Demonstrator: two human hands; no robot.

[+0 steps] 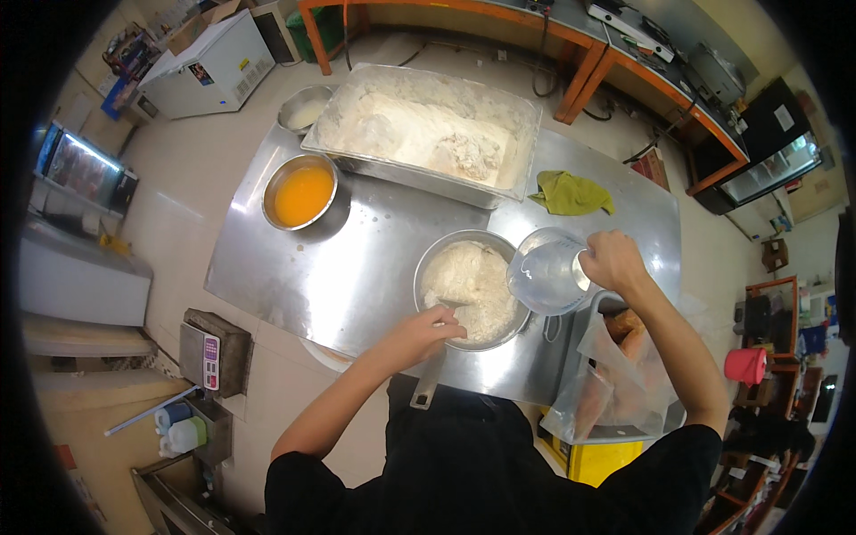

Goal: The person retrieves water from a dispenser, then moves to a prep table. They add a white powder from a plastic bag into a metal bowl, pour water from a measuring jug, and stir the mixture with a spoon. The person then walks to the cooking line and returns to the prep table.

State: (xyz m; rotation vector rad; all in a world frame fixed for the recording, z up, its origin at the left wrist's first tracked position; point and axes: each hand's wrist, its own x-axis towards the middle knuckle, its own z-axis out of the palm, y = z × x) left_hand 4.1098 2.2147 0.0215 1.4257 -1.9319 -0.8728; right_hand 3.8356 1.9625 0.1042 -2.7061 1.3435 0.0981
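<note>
A round metal pan (486,336) holding pale flour mixture (464,272) stands close to me, its long handle (427,389) reaching over the table's near edge. My left hand (426,335) is closed at its rim, around a thin metal utensil (453,305) whose tip rests in the mixture; its kind is mostly hidden by my fingers. My right hand (615,260) grips a clear plastic jug (546,272) by its handle. The jug is tilted left, its mouth over the pan's right rim, with clear liquid inside. Whether any is flowing I cannot tell.
A big metal tub (419,178) of flour stands behind the pan. A bowl of orange liquid (303,193) sits left, a smaller bowl (306,109) beyond it. A green cloth (573,193) lies right. A grey bin with plastic-wrapped food (615,374) is beside my right arm.
</note>
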